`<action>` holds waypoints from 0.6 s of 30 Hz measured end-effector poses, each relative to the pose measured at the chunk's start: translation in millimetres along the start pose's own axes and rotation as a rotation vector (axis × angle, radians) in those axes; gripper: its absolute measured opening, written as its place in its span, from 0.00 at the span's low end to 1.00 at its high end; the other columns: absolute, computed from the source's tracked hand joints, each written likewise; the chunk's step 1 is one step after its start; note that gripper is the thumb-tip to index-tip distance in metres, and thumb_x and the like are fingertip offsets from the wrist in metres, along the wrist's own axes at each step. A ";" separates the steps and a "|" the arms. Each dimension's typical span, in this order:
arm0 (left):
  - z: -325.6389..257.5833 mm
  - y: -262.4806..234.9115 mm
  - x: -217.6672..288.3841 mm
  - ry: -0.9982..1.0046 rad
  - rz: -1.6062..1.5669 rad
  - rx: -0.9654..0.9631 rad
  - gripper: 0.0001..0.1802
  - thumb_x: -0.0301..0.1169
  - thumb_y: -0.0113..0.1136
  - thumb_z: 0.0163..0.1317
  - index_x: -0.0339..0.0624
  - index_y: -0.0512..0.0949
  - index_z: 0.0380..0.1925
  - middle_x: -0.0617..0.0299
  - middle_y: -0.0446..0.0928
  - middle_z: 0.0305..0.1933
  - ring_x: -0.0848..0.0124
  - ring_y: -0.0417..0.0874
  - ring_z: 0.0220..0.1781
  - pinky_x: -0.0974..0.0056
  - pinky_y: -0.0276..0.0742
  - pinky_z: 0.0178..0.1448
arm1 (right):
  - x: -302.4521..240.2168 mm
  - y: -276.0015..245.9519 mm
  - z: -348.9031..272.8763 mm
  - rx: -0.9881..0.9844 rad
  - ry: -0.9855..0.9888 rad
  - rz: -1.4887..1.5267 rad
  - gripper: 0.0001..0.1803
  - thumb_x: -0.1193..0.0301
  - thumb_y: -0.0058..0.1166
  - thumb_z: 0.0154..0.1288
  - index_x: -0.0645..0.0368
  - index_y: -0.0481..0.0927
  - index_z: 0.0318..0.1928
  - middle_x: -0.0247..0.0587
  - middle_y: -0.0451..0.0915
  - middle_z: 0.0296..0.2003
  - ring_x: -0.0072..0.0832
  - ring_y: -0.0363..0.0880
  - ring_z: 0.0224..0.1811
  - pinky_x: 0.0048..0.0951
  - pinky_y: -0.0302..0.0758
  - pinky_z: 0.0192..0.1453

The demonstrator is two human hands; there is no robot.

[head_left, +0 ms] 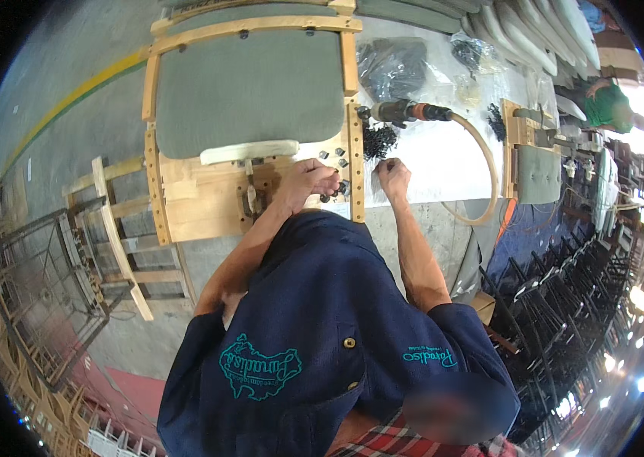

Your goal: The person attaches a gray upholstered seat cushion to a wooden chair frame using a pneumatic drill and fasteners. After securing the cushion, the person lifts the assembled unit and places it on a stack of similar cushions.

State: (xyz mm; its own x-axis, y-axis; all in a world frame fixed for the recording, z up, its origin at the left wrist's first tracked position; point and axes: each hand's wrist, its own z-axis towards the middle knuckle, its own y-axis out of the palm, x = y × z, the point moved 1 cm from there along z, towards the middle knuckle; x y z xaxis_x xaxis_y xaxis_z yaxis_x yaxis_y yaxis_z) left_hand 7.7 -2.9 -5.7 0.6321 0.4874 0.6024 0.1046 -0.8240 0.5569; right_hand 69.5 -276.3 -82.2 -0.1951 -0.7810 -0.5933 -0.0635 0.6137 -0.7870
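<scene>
My left hand (309, 183) is over the lower right corner of a wooden jig (219, 206). Its fingers are curled together beside small black pieces (342, 187); whatever they hold is hidden. Right of the jig, my right hand (394, 180) rests closed on a white sheet (436, 171), its fingertips at a small dark bit I cannot make out. Just above that hand lies a heap of small black pieces (379, 141). A grey-green panel (249, 91) is set in the jig, with a pale bar (249, 151) of a clamp against its lower edge.
A power driver (398, 112) with an orange collar lies at the jig's right rail, its pale hose (491, 152) looping right. Plastic bags (394, 68) of dark pieces sit behind it. A second jig (516, 152) stands right. Wooden and metal frames (120, 236) are left; a person (611, 105) is far right.
</scene>
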 end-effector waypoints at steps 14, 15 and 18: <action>12.4 0.0 -12.1 0.094 -0.007 0.010 0.09 0.34 0.59 0.69 0.40 0.77 0.41 0.63 0.79 0.34 0.74 0.81 0.33 0.65 0.82 0.43 | -122.3 -33.9 -58.4 -0.012 0.062 0.484 0.08 0.71 0.60 0.61 0.65 0.85 0.34 0.39 0.83 0.23 0.19 0.80 0.25 0.26 0.78 0.31; 11.3 3.0 -12.2 0.071 -0.040 -0.022 0.09 0.34 0.58 0.70 0.39 0.77 0.41 0.63 0.79 0.35 0.73 0.81 0.35 0.64 0.81 0.45 | -123.9 -32.2 -63.2 0.012 -0.040 0.431 0.08 0.70 0.61 0.61 0.63 0.85 0.34 0.38 0.82 0.22 0.17 0.78 0.25 0.25 0.78 0.31; 12.8 -5.2 -18.1 0.020 -0.177 -0.110 0.12 0.35 0.51 0.73 0.39 0.77 0.45 0.61 0.81 0.42 0.69 0.83 0.44 0.60 0.79 0.54 | -148.0 -39.0 -73.0 -0.056 -0.137 0.372 0.08 0.71 0.62 0.60 0.63 0.84 0.36 0.42 0.83 0.24 0.26 0.82 0.25 0.30 0.79 0.32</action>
State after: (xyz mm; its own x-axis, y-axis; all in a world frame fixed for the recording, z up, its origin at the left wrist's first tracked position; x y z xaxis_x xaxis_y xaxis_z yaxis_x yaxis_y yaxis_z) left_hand 5.5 -11.1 -26.9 0.5957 0.6282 0.5005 0.1276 -0.6892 0.7132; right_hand 29.4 -176.2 48.7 -0.0828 -0.5102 -0.8561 -0.0674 0.8599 -0.5060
